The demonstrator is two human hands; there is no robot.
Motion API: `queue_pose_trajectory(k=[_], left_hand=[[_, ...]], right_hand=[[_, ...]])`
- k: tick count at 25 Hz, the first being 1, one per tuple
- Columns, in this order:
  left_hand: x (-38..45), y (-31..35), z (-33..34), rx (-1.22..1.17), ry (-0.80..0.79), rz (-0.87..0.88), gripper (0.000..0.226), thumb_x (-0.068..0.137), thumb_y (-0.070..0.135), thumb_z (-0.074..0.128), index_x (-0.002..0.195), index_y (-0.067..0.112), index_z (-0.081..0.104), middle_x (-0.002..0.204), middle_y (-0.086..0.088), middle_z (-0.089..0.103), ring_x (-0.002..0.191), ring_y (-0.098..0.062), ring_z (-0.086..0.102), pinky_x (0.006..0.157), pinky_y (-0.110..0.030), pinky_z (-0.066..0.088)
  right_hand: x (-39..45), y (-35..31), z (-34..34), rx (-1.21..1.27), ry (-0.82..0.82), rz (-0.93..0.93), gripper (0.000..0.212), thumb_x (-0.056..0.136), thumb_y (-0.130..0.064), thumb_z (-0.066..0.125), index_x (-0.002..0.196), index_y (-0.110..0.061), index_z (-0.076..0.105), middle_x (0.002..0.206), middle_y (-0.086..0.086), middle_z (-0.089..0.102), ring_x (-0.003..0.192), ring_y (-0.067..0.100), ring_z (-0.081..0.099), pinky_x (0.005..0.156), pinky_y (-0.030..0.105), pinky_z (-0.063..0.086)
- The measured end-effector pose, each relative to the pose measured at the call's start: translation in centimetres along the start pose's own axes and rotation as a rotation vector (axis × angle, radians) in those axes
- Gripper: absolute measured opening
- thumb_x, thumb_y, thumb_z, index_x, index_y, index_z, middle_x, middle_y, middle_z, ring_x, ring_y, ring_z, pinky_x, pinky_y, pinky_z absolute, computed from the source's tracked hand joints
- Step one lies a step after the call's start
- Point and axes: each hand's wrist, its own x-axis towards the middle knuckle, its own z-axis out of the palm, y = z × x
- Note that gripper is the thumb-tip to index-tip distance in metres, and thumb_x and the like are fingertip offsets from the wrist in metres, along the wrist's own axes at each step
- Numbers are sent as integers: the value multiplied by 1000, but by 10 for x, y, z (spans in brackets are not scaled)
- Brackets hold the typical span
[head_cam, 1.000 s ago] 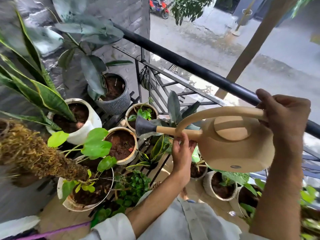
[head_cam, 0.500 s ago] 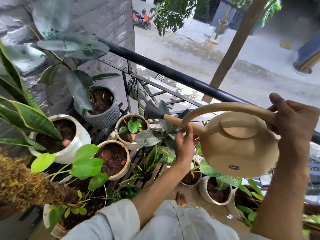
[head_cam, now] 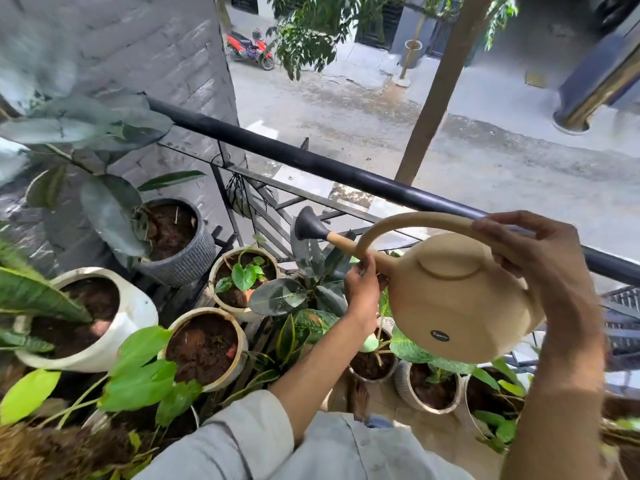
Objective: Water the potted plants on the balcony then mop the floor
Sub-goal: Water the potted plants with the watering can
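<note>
A beige watering can (head_cam: 457, 303) with a dark grey rose (head_cam: 306, 228) hangs in the air above the plants, spout pointing left. My right hand (head_cam: 540, 268) grips the rear of its arched handle. My left hand (head_cam: 362, 289) holds the spout where it meets the body. Under the rose stands a small cream pot (head_cam: 242, 278) with green leaves. Around it are a grey ribbed pot (head_cam: 180, 240), a white pot (head_cam: 86, 317) and a cream pot of bare soil (head_cam: 204, 348). No water shows at the rose.
A black balcony railing (head_cam: 346, 171) runs diagonally behind the can, with the street far below. A grey brick wall (head_cam: 138, 57) stands at the left. More pots (head_cam: 433, 389) sit on the floor under the can. A bare foot (head_cam: 358, 396) shows between them.
The can has risen and its spout tip has lifted, moving from above the front pots toward the small cream pot by the railing. Both hands keep the same hold. My view has tilted up.
</note>
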Motion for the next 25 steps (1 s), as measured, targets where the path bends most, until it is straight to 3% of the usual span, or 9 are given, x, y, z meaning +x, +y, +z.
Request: queue_pose_trajectory(k=[4, 10, 14, 19, 22, 25], left_hand=[[19, 15, 13, 31, 54, 53, 42, 97, 53, 64, 111, 16, 74, 104, -7, 80, 94, -19, 78, 89, -40, 64], [51, 45, 21, 62, 52, 109, 44, 98, 53, 61, 110, 12, 71, 102, -5, 81, 103, -22, 75, 98, -41, 57], [56, 56, 30, 66, 124, 74, 45, 103, 52, 54, 105, 10, 69, 91, 1, 78, 80, -10, 71, 74, -24, 56], [58, 45, 23, 2, 191, 77, 38, 102, 50, 58, 95, 16, 72, 90, 2, 80, 98, -19, 73, 96, -39, 58], [53, 38, 22, -78, 200, 71, 33, 103, 43, 59, 100, 13, 71, 96, -5, 80, 102, -23, 74, 90, -37, 61], [47, 23, 12, -157, 223, 41, 35, 103, 40, 61, 112, 7, 70, 103, -11, 80, 105, -24, 75, 84, -32, 61]], right_hand=[[20, -2, -5, 19, -12, -27, 26, 80, -36, 88, 99, -19, 82, 62, 15, 53, 57, 20, 39, 50, 25, 30], [61, -13, 8, 46, 12, -47, 30, 75, -47, 88, 94, -24, 83, 60, 14, 55, 56, 20, 42, 60, 32, 33], [82, -18, 21, -12, -1, -75, 30, 73, -54, 88, 90, -29, 83, 52, 7, 53, 51, 15, 43, 62, 30, 36], [90, -13, 26, -69, -71, -81, 26, 74, -56, 87, 88, -34, 84, 50, 0, 54, 50, 10, 45, 59, 28, 38], [98, -11, 26, -75, -101, -77, 26, 73, -55, 88, 88, -34, 84, 50, 1, 55, 49, 10, 46, 59, 27, 38], [100, -8, 29, -69, -129, -108, 26, 70, -57, 90, 84, -37, 84, 55, 15, 59, 52, 14, 46, 60, 29, 38]])
